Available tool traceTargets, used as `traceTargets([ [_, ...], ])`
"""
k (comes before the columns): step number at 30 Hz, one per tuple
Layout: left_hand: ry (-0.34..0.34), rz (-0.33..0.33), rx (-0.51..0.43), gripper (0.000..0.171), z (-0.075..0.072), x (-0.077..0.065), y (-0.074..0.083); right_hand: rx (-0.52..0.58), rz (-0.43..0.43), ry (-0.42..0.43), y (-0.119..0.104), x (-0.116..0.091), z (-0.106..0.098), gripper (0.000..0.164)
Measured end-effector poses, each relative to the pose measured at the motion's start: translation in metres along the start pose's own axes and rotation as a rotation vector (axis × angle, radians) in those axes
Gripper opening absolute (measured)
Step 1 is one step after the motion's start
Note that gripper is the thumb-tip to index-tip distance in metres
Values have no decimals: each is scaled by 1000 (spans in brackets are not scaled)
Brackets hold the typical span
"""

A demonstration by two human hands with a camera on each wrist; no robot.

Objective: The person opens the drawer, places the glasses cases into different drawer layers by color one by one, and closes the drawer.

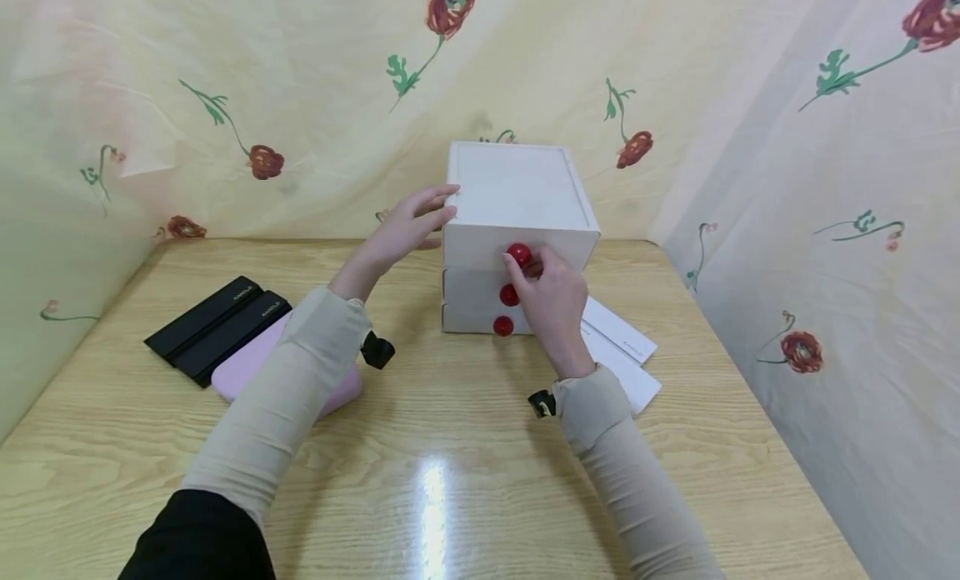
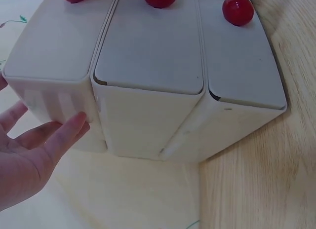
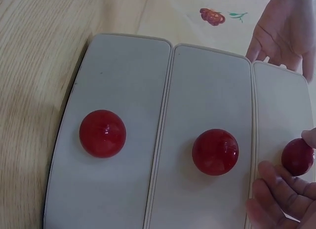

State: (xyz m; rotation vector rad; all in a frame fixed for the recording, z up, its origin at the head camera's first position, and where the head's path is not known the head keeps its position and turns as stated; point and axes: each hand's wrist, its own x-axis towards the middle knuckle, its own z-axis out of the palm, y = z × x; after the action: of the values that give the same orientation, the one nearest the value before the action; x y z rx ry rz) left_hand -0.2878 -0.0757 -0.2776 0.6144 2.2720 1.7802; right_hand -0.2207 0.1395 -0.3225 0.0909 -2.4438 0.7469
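A white drawer unit (image 1: pixel 517 188) with three stacked drawers stands toward the back of the table. Each drawer front carries a round red knob, and all the drawers look closed. My right hand (image 1: pixel 557 301) pinches the top red knob (image 3: pixel 297 157) between thumb and fingers. The middle knob (image 3: pixel 215 152) and the bottom knob (image 3: pixel 102 133) are untouched. On the unit's left side, my left hand (image 1: pixel 405 230) rests its fairly straight fingers against the top drawer's wall (image 2: pixel 64 103). One of its fingers reaches the upper edge.
Two black flat cases (image 1: pixel 225 326) lie at the left, beside a lilac flat item (image 1: pixel 247 363) partly hidden by my left sleeve. White flat cases (image 1: pixel 618 351) lie right of the drawer unit. A flowered cloth (image 1: pixel 322 88) hangs behind the table (image 1: pixel 420 422).
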Motion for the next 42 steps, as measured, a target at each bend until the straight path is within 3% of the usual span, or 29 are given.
traceTargets([
  [8,36,-23,26,50,-8,-14,0,73,0,-37,-10,-4,3,41],
  [16,52,-20,40,50,-20,-33,1,241,134,-201,-26,-5,0,46],
  [31,87,-45,43,50,-33,-64,-2,506,305,-349,-42,-9,4,40],
  [37,88,-38,31,50,-37,-69,-2,735,387,-453,-42,-10,5,37],
  [42,95,-40,32,51,-37,-70,-3,813,441,-525,-40,-9,4,38],
])
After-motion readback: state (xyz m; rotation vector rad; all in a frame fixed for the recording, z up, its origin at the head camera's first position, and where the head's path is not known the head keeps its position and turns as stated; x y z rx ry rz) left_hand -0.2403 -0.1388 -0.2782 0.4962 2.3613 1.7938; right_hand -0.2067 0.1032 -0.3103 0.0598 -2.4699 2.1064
